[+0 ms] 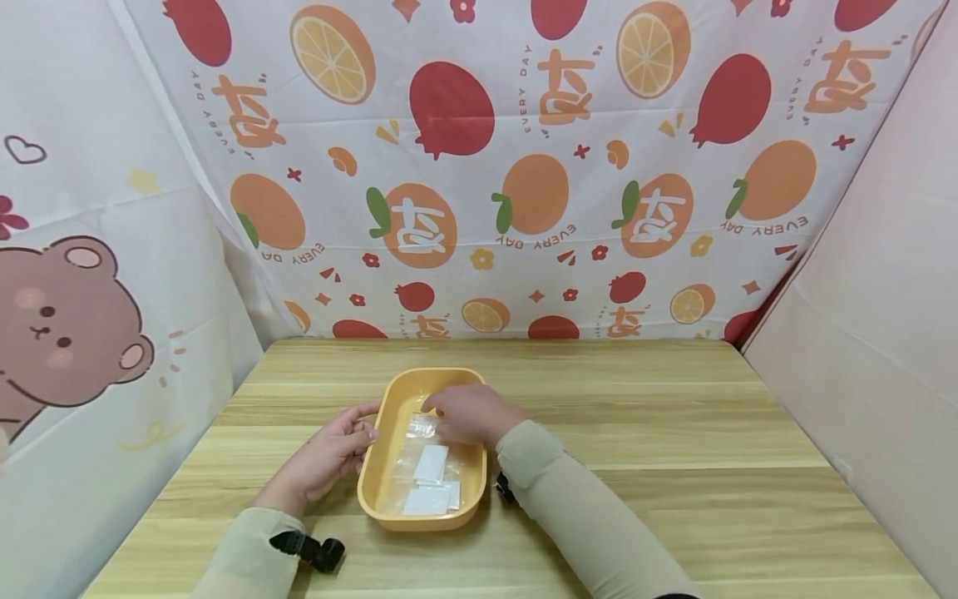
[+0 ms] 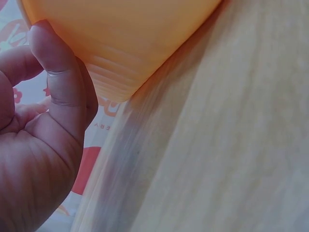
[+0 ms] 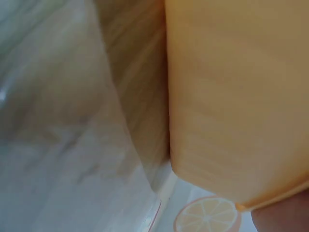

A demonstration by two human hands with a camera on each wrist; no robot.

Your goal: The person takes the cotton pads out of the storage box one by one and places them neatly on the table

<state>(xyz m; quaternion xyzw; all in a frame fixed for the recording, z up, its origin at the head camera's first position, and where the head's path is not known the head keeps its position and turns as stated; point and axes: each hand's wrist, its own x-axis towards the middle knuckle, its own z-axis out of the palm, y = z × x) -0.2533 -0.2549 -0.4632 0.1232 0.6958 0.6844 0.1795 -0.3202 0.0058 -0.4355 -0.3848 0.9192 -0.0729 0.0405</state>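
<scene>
Head view, bags (image 1: 432,464) by right fingers (image 1: 432,403), contact unclear

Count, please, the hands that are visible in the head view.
2. The left hand touches the left side of the yellow tray; the right hand reaches inside it, over clear plastic bags. Some fingers are hidden, but no third hand shows.

1. Head view looks forward and down upon the yellow tray (image 1: 425,524).
2. Left wrist view faces the left outer wall (image 2: 125,43), low and near.
3. Right wrist view faces the right outer wall (image 3: 231,106), very near.
4. Both wrist views share the printed cloth (image 3: 206,216).
</scene>
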